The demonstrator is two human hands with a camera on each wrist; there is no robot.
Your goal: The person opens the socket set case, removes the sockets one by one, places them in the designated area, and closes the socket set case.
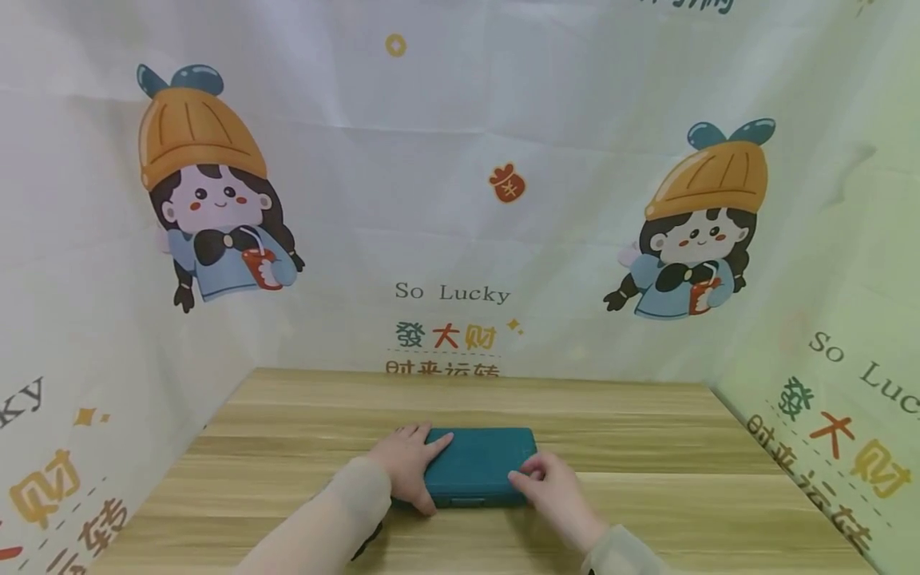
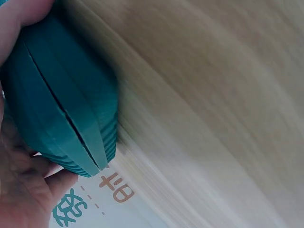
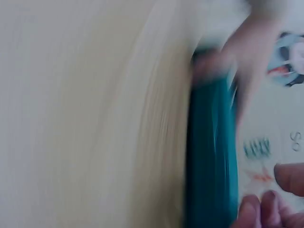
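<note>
Teal case (image 1: 480,463); light woodgrain table (image 1: 647,447); pale cartoon-print cloth (image 1: 431,160).

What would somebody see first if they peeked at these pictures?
Probably the flat teal case lying near the front edge of the wooden table, with the left hand on its left end and the right hand on its right front corner. Next come the two cartoon girls in orange hats printed on the cloth backdrop behind the table.

A case (image 1: 480,467) lies on the table (image 1: 647,447) before you, your left hand (image 1: 406,463) on its left end, right hand (image 1: 553,489) on its right.
</note>
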